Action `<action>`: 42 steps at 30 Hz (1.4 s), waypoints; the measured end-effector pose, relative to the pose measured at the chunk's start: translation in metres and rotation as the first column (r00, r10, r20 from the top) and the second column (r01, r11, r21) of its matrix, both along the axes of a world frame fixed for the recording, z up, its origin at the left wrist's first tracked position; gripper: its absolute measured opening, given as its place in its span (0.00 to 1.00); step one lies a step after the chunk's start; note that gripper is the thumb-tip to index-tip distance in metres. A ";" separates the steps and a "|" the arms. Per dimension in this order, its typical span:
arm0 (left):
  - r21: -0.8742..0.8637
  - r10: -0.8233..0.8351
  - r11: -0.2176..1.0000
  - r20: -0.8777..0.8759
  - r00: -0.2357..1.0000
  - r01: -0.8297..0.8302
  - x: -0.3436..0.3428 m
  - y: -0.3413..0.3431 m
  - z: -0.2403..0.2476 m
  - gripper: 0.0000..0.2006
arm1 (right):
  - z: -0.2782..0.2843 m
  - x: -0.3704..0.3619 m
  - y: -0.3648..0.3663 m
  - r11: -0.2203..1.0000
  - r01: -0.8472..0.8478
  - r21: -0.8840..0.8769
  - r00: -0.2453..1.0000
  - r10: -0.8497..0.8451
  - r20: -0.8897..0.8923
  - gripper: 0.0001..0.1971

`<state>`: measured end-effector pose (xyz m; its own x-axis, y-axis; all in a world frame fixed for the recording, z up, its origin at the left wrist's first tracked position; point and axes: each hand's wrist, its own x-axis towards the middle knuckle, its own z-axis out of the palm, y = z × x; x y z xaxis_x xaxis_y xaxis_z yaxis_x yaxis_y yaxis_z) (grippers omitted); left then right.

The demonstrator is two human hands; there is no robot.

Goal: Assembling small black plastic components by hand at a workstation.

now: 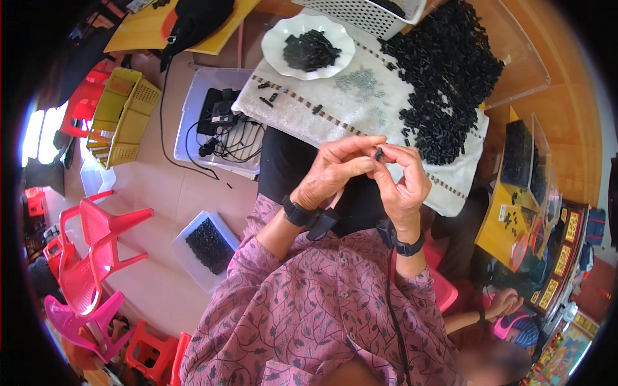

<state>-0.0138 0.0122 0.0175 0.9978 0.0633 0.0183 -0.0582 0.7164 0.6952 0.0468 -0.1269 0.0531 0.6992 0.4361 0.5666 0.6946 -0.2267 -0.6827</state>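
Just off the near edge of the cloth-covered table, my left hand (338, 166) and my right hand (404, 186) meet at the fingertips. A small black plastic piece (378, 154) is pinched between them, partly covered by the fingers. Past my hands, a white cloth (296, 122) with brown-striped bands carries a big heap of loose black pieces (441, 77) on the right. Tiny clear or silvery parts (360, 83) lie scattered near its middle. At the far left of the cloth, a white scalloped plate (273, 55) holds more black pieces, with a few loose ones (268, 96) close by.
A white perforated basket (360, 18) stands behind the plate. On the floor to the left are a clear bin (187, 122) with cables, a tub (187, 248) of black pieces, and pink chairs (90, 251). Another person's hand (505, 302) shows at lower right, near a yellow-topped table (492, 225).
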 end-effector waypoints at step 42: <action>0.488 0.625 0.729 -0.190 0.757 -0.480 0.079 0.127 -0.026 0.19 | -0.041 -0.012 -0.021 0.995 -0.001 -0.100 0.978 -0.020 -0.209 0.07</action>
